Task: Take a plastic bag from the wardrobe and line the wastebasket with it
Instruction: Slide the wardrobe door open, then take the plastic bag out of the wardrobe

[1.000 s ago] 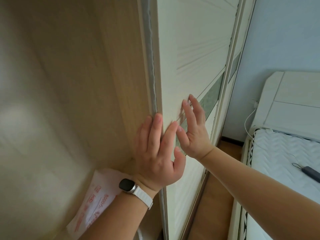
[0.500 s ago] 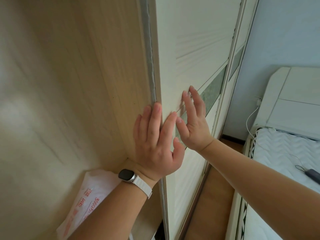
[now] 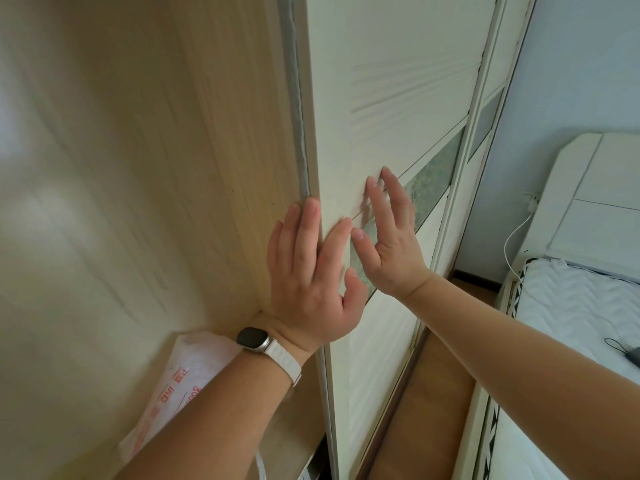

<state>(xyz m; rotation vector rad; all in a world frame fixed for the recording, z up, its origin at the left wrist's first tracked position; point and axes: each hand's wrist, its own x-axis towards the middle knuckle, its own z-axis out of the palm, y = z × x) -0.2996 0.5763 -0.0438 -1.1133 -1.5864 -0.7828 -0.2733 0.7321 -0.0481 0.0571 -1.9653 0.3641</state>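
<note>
The wardrobe's white sliding door (image 3: 391, 109) fills the middle of the view, its grey-edged left side standing beside the open wooden interior (image 3: 145, 161). My left hand (image 3: 311, 275), with a watch on its wrist, lies flat on the door's left edge, fingers apart. My right hand (image 3: 391, 237) presses flat on the door face just to the right, fingers spread. A white plastic bag (image 3: 180, 382) with red print lies on the shelf inside the wardrobe, below my left forearm, partly hidden by it. No wastebasket is in view.
A second sliding door (image 3: 485, 140) stands further right. A bed with a white mattress (image 3: 568, 317) and white headboard (image 3: 602, 202) stands at the right, with a white cable (image 3: 512, 244) at its head. Wooden floor (image 3: 433, 403) runs between the wardrobe and the bed.
The door edge and both flat hands have shifted slightly right in view, exposing more of the wardrobe interior and the bag. Hands stay pressed on the door.
</note>
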